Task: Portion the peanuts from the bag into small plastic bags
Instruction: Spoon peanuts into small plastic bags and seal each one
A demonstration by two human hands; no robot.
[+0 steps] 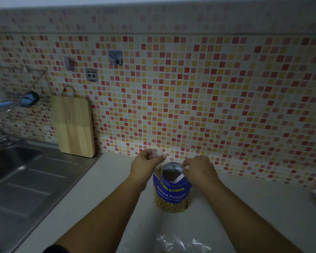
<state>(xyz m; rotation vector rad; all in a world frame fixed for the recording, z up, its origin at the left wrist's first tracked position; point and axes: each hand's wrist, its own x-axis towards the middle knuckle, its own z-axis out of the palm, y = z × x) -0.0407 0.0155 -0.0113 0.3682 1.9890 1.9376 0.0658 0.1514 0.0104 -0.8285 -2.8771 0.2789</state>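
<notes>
Peanut bag (172,194) stands behind small plastic bags (182,243).

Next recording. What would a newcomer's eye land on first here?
The blue bag of salted peanuts stands open mid-counter; the right hand pinches its torn top edge while the left hand holds a translucent plastic piece beside its mouth. Behind, the red-and-yellow mosaic wall fills most of the view, with a wooden cutting board leaning on it beside the sink at left.
</notes>
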